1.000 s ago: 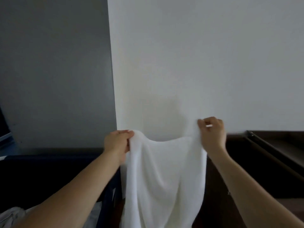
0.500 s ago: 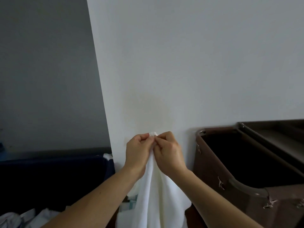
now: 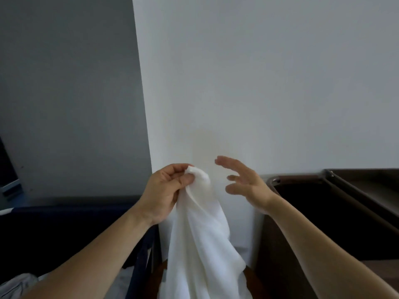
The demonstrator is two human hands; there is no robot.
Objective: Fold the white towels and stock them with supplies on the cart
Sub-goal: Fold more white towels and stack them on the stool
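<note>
Up front, white towel (image 3: 200, 244): hanging long in mid-air, dead centre, bunched tight at the top and falling in soft folds right off the bottom edge. It drops between the blue bin and the brown cart, in front of the white wall.
Left hand (image 3: 166, 190): got it. Thumb and curled fingers pinch the gathered top of the towel, and this hand alone carries the cloth.
Right hand (image 3: 248, 186): off the cloth, palm turned toward it, fingers spread and loose, holding nothing. It is just beside the towel's top with a clear gap between them.
Blue bin (image 3: 64, 229): low on the left, dark sides, and a bit of crumpled white linen (image 3: 15, 285) shows down in the bottom corner.
Brown cart (image 3: 272, 255): on the right, a deep dark compartment with a rounded rim; what is inside is too dark to tell.
Cart tray (image 3: 375, 186): a flat dark section at the far right, just past that compartment.
White wall (image 3: 259, 83): plain, straight behind both hands, its corner edge running down just left of the towel.
Grey wall (image 3: 64, 93): further back on the left, in shadow.
</note>
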